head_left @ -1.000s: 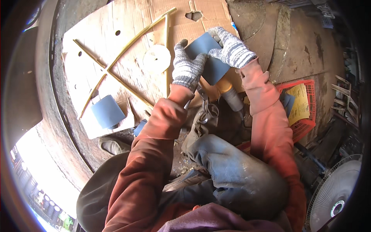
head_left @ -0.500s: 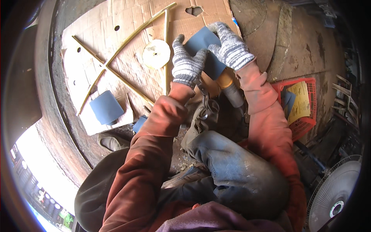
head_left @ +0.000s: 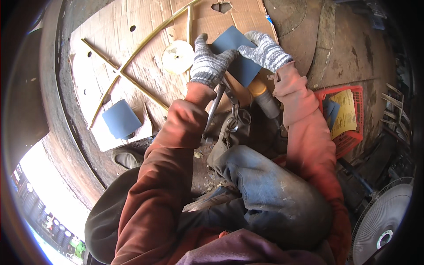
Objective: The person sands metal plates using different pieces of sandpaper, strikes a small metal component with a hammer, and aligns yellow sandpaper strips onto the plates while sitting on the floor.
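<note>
Between my two gloved hands is a blue-grey sheet of sandpaper point(head_left: 240, 66), tilted so that one corner points away from me. My left hand point(head_left: 209, 63), in a grey-and-white striped knit glove, grips its left edge with the thumb on top. My right hand point(head_left: 266, 51), in a matching glove, pinches the upper right edge. The fingers under the sheet are partly hidden. Just below lie metal scissors point(head_left: 234, 115) and a grey bottle with a yellow-orange top point(head_left: 265, 98). A long metal tool point(head_left: 213, 109) rests by my left wrist.
Flattened cardboard point(head_left: 150, 48) carries crossed brass-coloured strips point(head_left: 145, 96) and a pale round disc point(head_left: 177, 57). Another blue-grey sheet point(head_left: 121, 119) lies at its near left corner. To my right stand a red plastic basket point(head_left: 358, 110) holding a yellow sheet point(head_left: 344, 114), and a fan point(head_left: 382, 227).
The sheet has turned a little, and its near corner has shifted right. My left hand has moved slightly left and nearer; the long metal tool now shows beside its wrist.
</note>
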A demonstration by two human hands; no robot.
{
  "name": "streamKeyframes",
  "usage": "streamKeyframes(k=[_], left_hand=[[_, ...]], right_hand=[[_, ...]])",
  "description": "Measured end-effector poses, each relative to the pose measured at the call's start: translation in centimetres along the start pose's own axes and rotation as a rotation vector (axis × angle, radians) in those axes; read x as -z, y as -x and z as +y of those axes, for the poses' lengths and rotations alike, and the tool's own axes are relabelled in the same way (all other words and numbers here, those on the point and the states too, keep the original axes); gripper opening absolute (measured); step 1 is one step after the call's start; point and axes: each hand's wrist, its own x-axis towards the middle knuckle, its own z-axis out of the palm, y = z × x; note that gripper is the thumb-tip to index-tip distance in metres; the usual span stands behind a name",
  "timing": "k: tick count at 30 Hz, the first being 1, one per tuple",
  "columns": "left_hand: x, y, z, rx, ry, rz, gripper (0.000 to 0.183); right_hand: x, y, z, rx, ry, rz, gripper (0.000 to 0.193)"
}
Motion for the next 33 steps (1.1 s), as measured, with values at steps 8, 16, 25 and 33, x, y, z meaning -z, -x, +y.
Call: streamKeyframes(k=[8, 16, 25, 33], left_hand=[[-0.6, 0.5, -1.3, 0.127, 0.394, 0.007, 0.035], [-0.8, 0.5, 0.0, 0.181, 0.475, -0.100, 0.023], [0.8, -0.1, -2.0, 0.291, 0.682, -0.175, 0.025], [0.8, -0.1, 0.7, 0.211, 0.310, -0.204, 0.030]], right_hand=[[-2.4, 0.7, 0.9, 0.080, -0.051, 0.218, 0.067], [-3.8, 0.3, 4.8, 0.047, -0.464, 0.257, 0.048], [-2.5, 0.9, 2.1, -0.088, -0.735, 0.110, 0.035], [-2.9, 1.1, 3.6, -0.005, -0.668, 0.139, 0.041]])
